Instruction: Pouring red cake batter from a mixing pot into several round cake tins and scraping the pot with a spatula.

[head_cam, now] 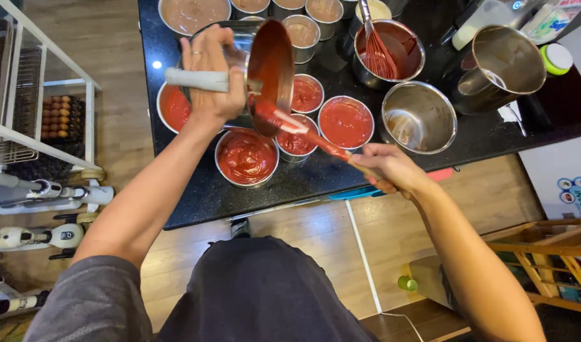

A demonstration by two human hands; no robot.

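Over black counter (195,190), spatula (303,132) between right-hand fingers (378,166).

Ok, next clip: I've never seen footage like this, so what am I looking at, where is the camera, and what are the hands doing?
There is no machine here. The single picture comes from a camera worn on a person's head, looking down past their dark apron at a black counter. The left hand grips the pale handle of a steel pot, tipped so its red-coated inside faces the camera. The right hand holds a spatula, smeared red, whose tip reaches into the pot's mouth. Below them stand several round tins of red batter. Further back are tins of brown batter, a bowl with a red whisk, an empty steel bowl and a steel jug. On the left, a rack holds a tray of eggs.
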